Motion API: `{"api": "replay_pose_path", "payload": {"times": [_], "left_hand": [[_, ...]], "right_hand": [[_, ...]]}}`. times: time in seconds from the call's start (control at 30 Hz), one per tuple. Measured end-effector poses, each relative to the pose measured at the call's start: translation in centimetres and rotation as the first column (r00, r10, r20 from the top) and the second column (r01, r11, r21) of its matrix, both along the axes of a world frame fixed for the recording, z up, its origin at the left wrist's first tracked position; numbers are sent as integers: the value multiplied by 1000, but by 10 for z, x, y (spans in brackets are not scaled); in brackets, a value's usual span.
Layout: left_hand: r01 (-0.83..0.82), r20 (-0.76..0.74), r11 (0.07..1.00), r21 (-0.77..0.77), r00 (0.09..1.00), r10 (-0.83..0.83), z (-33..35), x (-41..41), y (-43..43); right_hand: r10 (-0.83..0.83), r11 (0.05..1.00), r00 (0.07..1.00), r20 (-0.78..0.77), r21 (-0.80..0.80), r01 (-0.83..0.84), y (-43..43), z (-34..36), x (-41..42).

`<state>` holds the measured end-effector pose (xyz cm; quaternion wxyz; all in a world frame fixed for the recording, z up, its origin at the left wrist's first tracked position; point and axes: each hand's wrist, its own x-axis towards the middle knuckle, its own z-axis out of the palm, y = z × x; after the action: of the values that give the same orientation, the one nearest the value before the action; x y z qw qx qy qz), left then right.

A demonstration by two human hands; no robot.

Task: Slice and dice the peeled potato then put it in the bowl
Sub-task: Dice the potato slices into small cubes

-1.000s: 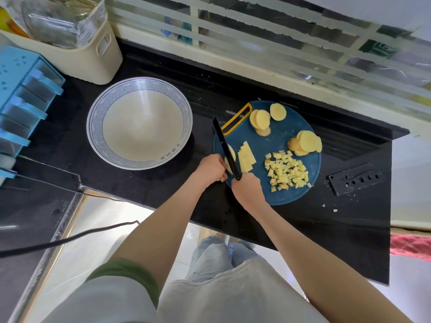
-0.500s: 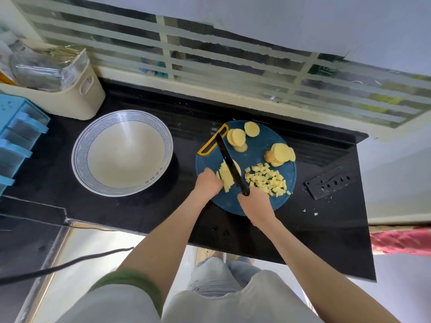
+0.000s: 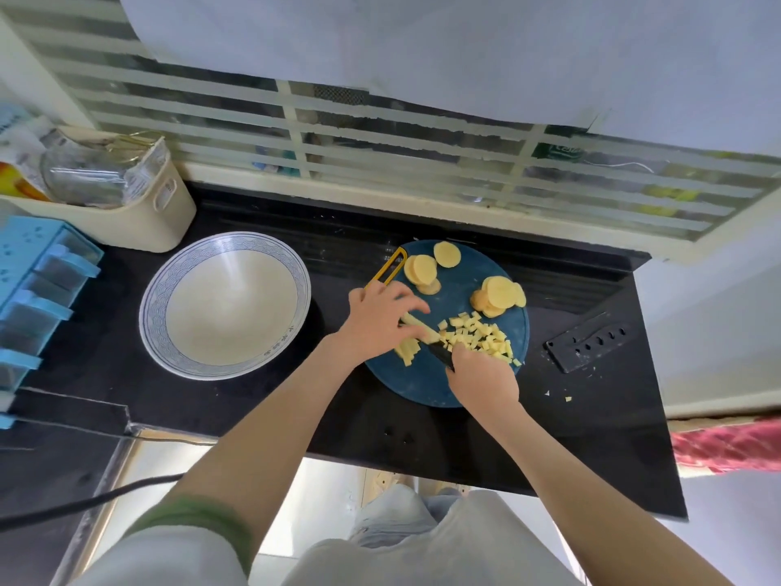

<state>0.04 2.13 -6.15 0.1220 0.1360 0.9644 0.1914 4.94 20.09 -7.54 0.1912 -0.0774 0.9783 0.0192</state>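
A round dark-blue cutting board [image 3: 427, 382] lies on the black counter. Potato strips [image 3: 409, 351] lie at its left middle, with my left hand [image 3: 378, 317] resting on them, fingers spread. My right hand [image 3: 481, 374] grips the black knife [image 3: 439, 353]; most of its blade is hidden among the potato. A heap of diced potato [image 3: 481, 338] sits to the right of the knife. Two stacks of round slices [image 3: 420, 270] [image 3: 501, 296] and one lone slice [image 3: 447, 253] lie at the board's far side. The empty white bowl [image 3: 226, 308] with a blue rim stands left of the board.
A yellow loop handle [image 3: 391, 266] juts from the board's upper left. A black knife sheath [image 3: 589, 346] lies to the right, with potato crumbs [image 3: 558, 396] near it. A cream bin [image 3: 139, 217] and a blue drawer unit [image 3: 38, 298] stand at the left. A window grille runs behind.
My left hand has opened and spread over the strips. The knife has swung from pointing away to lying low across the strips, and some strips now lie cut into dice.
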Motion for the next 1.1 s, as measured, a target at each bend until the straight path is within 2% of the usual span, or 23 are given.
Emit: {"api": "replay_pose_path", "payload": {"times": [0.07,0.23,0.33,0.5,0.63,0.7,0.8,0.9,1.0,1.03,1.1], "left_hand": [[97,76,993,-64,993,-92,1,-2,2],[185,213,958,-219,967,-138,-3,-10,8],[201,244,948,-248,960,-139,-7,-12,11],[171,196,931,-324,974,-111,-17,-15,16],[22,58,934,-356,998,-1,-23,-17,14],[-76,1,947,-314,997,81,-22,-18,10],[-299,-66,946,-125,954,293,-16,-22,-1],[-553,-151,829,83,815,559,-11,-24,-17],[-717,-44,664,214,671,740,-13,-18,-30],[-735,3,641,219,658,753,-15,-15,-32],[-711,33,673,206,692,721,-21,-8,-31]], "right_hand": [[86,995,996,-23,55,-84,3,2,0],[220,970,975,-39,116,-214,14,6,3],[248,963,968,-29,118,-243,17,10,6],[292,951,956,-29,119,-287,18,4,10],[277,959,960,-31,78,-274,19,1,9],[252,967,968,-20,54,-250,20,1,8],[137,990,990,27,-21,-136,20,1,3],[-22,990,997,73,-138,32,20,0,-3],[-120,960,983,138,-235,150,17,-2,-10],[-152,944,976,157,-269,190,16,-3,-11],[-235,893,954,188,-344,288,12,-5,-13]]}}
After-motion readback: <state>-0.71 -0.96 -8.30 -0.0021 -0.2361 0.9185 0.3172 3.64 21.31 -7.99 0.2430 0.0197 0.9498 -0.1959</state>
